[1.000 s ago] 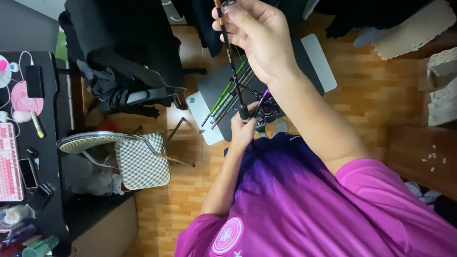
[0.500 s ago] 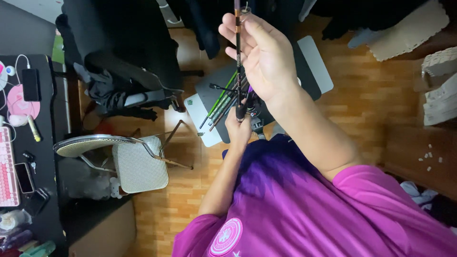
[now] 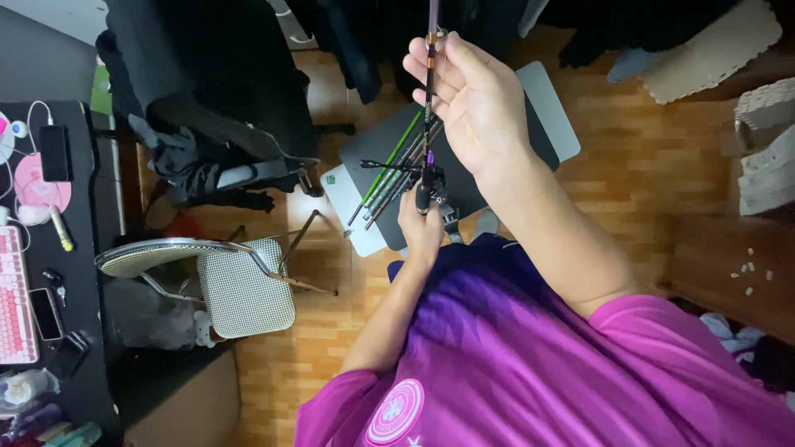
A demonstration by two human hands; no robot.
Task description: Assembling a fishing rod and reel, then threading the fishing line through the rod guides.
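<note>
The left hand (image 3: 421, 228) grips the fishing rod (image 3: 428, 99) at its reel (image 3: 431, 178); the right hand (image 3: 472, 103) pinches the thin shaft above. Uneven pressure there could bend or snap it.

slim dark fishing rod (image 3: 429, 91): glossy, smooth
brown plank floor (image 3: 629, 157): wood, satin
folding chair frame (image 3: 273, 269): shiny metal

Left grip (image 3: 421, 228) is clenched low, right grip (image 3: 476, 103) raised, fingers pinching.
</note>
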